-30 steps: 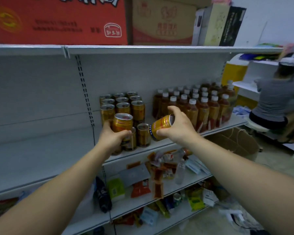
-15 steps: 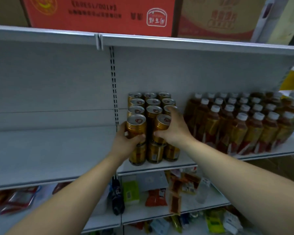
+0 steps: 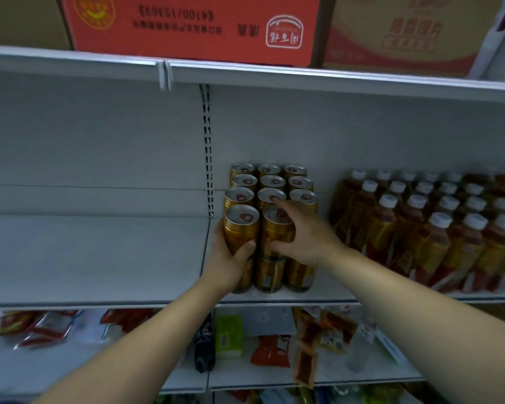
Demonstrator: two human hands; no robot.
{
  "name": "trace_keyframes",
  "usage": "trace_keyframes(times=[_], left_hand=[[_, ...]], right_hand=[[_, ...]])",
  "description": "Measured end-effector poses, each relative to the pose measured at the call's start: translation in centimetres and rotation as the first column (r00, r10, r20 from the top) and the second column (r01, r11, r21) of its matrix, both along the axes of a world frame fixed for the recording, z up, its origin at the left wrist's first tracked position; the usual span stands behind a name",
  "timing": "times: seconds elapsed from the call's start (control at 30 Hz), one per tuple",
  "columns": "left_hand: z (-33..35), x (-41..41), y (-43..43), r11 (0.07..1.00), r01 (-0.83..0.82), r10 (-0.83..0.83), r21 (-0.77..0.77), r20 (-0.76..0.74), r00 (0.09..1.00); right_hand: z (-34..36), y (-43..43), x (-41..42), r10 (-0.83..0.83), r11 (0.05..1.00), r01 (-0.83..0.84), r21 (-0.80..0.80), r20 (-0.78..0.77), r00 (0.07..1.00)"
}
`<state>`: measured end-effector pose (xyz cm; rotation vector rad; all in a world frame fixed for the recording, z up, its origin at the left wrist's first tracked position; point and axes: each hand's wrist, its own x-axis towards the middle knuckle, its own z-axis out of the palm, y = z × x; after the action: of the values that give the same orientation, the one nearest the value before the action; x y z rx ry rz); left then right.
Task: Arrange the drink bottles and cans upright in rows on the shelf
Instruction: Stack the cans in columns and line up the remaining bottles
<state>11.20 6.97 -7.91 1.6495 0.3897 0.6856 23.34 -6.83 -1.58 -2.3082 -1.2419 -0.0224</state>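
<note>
Gold cans [image 3: 270, 199], white-capped amber bottles [image 3: 432, 228]

The scene was dimly and evenly lit, with soft shadow under the upper shelf [image 3: 333, 80]. Faint glare was caught on the can tops [image 3: 270, 182]. Straight edges were bowed by the wide lens, and the bottles [image 3: 438, 228] at the right were smeared by blur.

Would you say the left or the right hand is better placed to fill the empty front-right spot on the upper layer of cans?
Right, probably. The right hand sits beside that gap, above the lower front-right can; the left hand is at the far corner.
</note>
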Motion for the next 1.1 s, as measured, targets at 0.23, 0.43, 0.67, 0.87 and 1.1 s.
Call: trace_keyframes(times=[0.23,0.43,0.67,0.87,1.1], left_hand=[[-1.0,-0.9,1.5,0.991,0.095,-0.077,0.099,-0.170,0.982],[1.3,-1.0,3.0,0.980,0.156,-0.110,0.121,-0.317,0.942],[5.6,-0.2,5.6,0.991,0.112,-0.085,0.078,-0.286,0.954],[7.0,3.0,7.7,0.998,0.063,-0.064,-0.014,-0.240,0.969],[6.6,7.0,8.1,0.933,-0.019,-0.043,-0.358,-0.166,0.985]], right_hand=[[-1.1,0.2,0.1,-0.033,0.999,0.033,0.011,-0.005,0.999],[-0.1,0.0,0.6,0.011,0.999,-0.008,-0.048,0.065,0.998],[3.6,1.8,3.9,-0.090,0.986,0.067,0.150,0.152,0.984],[4.5,3.6,8.1,-0.200,0.972,0.206,0.114,-0.065,0.978],[3.2,4.8,11.9,-0.209,0.960,0.270,0.076,-0.447,0.870]])
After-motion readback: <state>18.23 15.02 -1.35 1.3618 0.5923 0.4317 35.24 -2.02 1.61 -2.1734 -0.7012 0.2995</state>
